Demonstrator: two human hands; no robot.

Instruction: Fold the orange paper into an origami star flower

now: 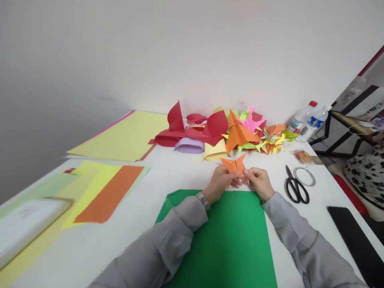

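An orange folded paper figure with several pointed corners is held up between both hands, just beyond the far edge of a green paper sheet. My left hand pinches its left and lower side, thumb on the front face. With thumb and fingers closed, my right hand grips the right lower point of the same figure. A metal watch is on the left wrist. Fingers cover part of the figure's lower edge. Behind it lies a pile of finished folded pieces, including an orange paper plane and a pink star.
Black-handled scissors and a tape roll lie to the right, near a black flat object. Two bottles stand behind. Coloured sheets and a white box are on the left. A person in spotted clothing sits at right.
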